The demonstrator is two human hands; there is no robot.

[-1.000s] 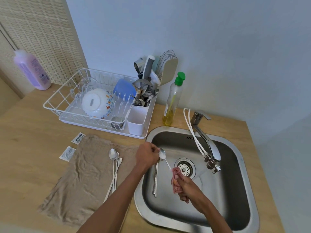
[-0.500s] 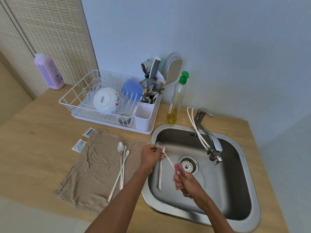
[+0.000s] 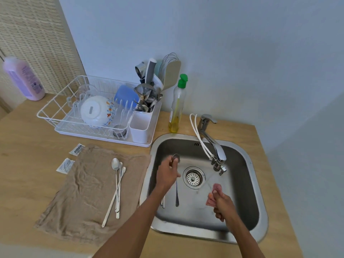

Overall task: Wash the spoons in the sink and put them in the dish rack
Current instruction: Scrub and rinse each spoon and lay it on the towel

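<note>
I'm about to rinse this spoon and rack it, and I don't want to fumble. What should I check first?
1. The left hand grips the slim metal spoon: ok.
2. The pink mesh scrubber is off the spoon, held in the right hand: ok.
3. Water running from the chrome tap: not ok, no stream visible.
4. Soap left on the spoon: cannot tell.
5. Room in the white plastic cutlery cup of the white wire dish rack: cannot tell, it is crowded with utensils.
</note>
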